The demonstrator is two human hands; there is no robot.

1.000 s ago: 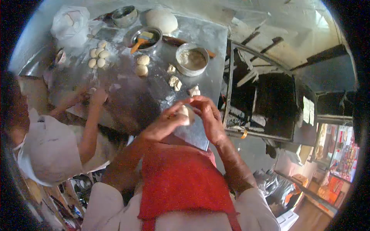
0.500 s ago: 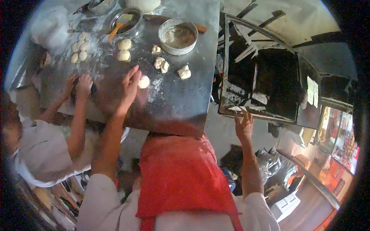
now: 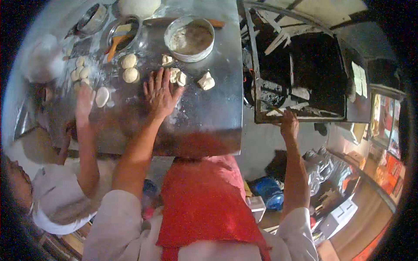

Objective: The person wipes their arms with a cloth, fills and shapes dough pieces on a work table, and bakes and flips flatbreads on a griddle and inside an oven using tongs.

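My left hand (image 3: 163, 95) lies palm down on the metal table, fingers spread. Its fingertips are beside a rough dough piece (image 3: 177, 77); whatever is under the palm is hidden. My right hand (image 3: 289, 125) is closed at the near edge of a dark, open-topped firebox (image 3: 300, 119), around what looks like a thin wooden stick (image 3: 274, 108). Another dough piece (image 3: 206, 81) sits to the right, and a small one (image 3: 166, 59) farther back. Two round dough balls (image 3: 130, 75) touch each other left of my left hand.
A floury round pan (image 3: 189, 57) and a bowl with a brush (image 3: 114, 47) stand at the back of the metal table (image 3: 209, 117). At left, a co-worker's hand (image 3: 85, 96) is near several small dough balls (image 3: 79, 73) and a flat dough disc (image 3: 102, 97).
My left hand has moved right and flattened, covering where a dough ball lay. The fingers of my right hand have closed at the firebox edge. A flat dough disc now shows beside the co-worker's hand.
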